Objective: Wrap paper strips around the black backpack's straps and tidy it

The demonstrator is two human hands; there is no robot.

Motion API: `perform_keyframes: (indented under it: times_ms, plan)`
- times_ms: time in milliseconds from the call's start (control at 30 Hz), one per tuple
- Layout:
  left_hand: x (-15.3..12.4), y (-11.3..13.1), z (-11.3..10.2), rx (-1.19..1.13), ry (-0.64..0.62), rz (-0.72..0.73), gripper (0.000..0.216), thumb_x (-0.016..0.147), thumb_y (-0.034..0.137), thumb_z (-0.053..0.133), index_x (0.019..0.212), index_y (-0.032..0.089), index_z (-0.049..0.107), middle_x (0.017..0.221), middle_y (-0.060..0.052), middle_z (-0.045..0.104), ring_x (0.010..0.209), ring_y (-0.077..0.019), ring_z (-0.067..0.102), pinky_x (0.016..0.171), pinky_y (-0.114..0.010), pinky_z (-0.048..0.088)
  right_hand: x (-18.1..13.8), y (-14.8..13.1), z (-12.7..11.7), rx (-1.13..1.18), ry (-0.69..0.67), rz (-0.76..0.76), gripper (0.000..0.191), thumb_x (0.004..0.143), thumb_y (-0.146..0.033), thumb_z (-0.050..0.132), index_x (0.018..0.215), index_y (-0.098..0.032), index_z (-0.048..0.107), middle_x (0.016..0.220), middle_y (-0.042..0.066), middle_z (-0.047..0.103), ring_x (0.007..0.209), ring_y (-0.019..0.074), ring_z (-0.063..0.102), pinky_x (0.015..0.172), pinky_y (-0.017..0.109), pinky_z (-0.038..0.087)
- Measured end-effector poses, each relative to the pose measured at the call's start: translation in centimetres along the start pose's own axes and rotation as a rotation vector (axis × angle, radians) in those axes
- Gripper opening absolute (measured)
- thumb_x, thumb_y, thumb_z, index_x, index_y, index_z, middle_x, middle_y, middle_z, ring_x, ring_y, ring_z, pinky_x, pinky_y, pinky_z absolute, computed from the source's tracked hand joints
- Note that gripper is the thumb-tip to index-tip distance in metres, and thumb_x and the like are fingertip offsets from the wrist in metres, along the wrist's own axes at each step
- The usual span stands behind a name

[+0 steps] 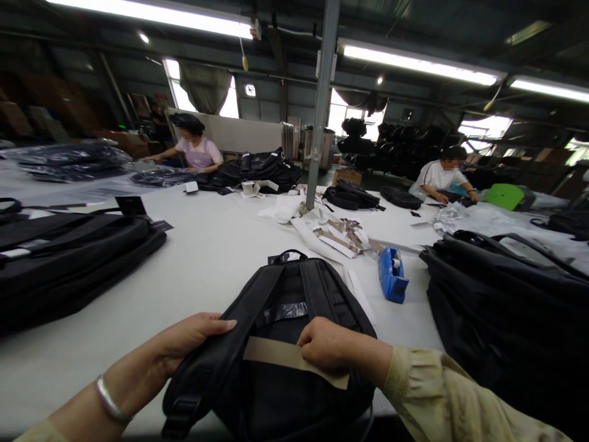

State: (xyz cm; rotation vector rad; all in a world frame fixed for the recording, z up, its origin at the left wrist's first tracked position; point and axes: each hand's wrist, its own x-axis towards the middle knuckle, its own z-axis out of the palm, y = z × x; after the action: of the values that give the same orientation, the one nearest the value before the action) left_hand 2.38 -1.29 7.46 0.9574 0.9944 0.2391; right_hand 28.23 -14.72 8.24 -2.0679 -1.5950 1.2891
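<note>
- Left arm (73,408): reaches in from the lower left, bare up to a sleeve edge at the corner.
- Left wrist (138,371): fairly straight, a bangle (109,402) just behind it.
- Left hand (196,334): gripping, thumb stretched out on top, fingers mostly hidden.
- Right arm (451,387): angles in from the lower right, sleeved almost to the wrist (377,356).
- Right hand (324,342): knuckles up, fingers curled tight.
</note>
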Motion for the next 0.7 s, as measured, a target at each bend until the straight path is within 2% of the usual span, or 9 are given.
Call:
perform_keyframes:
  times_ms: [67, 167, 233, 367, 533, 700]
  plan:
    - [0.0, 0.1, 0.0, 0.021, 0.002, 0.007, 0.044, 0.054, 0.034, 0.092, 0.083, 0.006, 0.075, 0.08, -0.02, 0.076, 0.059, -0.0266, 0.069, 0.054, -0.033, 0.06, -0.5, -0.1, 0.0, 0.038, -0.004, 0.022, 0.04, 0.058, -0.01, 0.05, 0.084, -0.017, 0.08, 0.057, 0.0, 0.057, 0.046, 0.0103, 0.049, 0.044, 0.02, 0.034]
    - [0.2, 0.1, 0.2, 0.039, 0.009, 0.011, 0.041, 0.054, 0.035, 0.093, 0.078, 0.008, 0.074, 0.071, -0.015, 0.074, 0.053, -0.0224, 0.066, 0.048, -0.029, 0.057, -0.6, -0.3, 0.2, 0.149, -0.039, 0.042, 0.041, 0.059, -0.011, 0.05, 0.085, -0.02, 0.08, 0.052, -0.002, 0.053, 0.039, 0.0091, 0.043, 0.041, 0.021, 0.032]
    - [0.2, 0.0, 0.5, 0.039, 0.003, 0.005, 0.042, 0.054, 0.037, 0.093, 0.077, 0.009, 0.074, 0.067, -0.013, 0.073, 0.05, -0.0199, 0.064, 0.046, -0.026, 0.055, -0.1, -0.8, 0.7, 0.217, -0.039, 0.043, 0.04, 0.059, -0.012, 0.05, 0.085, -0.02, 0.079, 0.048, -0.004, 0.05, 0.036, 0.0088, 0.04, 0.039, 0.021, 0.03]
    - [-0.3, 0.1, 0.8, 0.057, -0.002, 0.009, 0.047, 0.053, 0.038, 0.094, 0.084, 0.01, 0.074, 0.072, -0.013, 0.075, 0.054, -0.0197, 0.066, 0.05, -0.025, 0.056, 1.6, -2.0, 2.3, 0.302, -0.022, 0.027, 0.035, 0.059, -0.01, 0.05, 0.08, -0.018, 0.078, 0.043, -0.005, 0.046, 0.034, 0.0085, 0.037, 0.04, 0.022, 0.03]
    - [-0.7, 0.5, 0.4, 0.133, 0.007, 0.04, 0.047, 0.054, 0.04, 0.093, 0.085, 0.011, 0.073, 0.071, -0.011, 0.075, 0.052, -0.0174, 0.065, 0.049, -0.022, 0.054, 2.5, -2.1, 3.2, 0.302, -0.006, 0.002, 0.031, 0.06, -0.012, 0.052, 0.077, -0.019, 0.078, 0.046, -0.003, 0.051, 0.035, 0.0114, 0.041, 0.041, 0.026, 0.032]
    - [-0.1, 0.4, 0.3, 0.193, 0.038, 0.044, 0.049, 0.053, 0.042, 0.092, 0.085, 0.012, 0.071, 0.073, -0.012, 0.075, 0.057, -0.0216, 0.068, 0.052, -0.026, 0.056, 2.1, -1.2, 3.1, 0.34, -0.006, 0.019, 0.034, 0.059, -0.013, 0.052, 0.079, -0.021, 0.078, 0.054, -0.002, 0.059, 0.038, 0.0102, 0.044, 0.042, 0.024, 0.034]
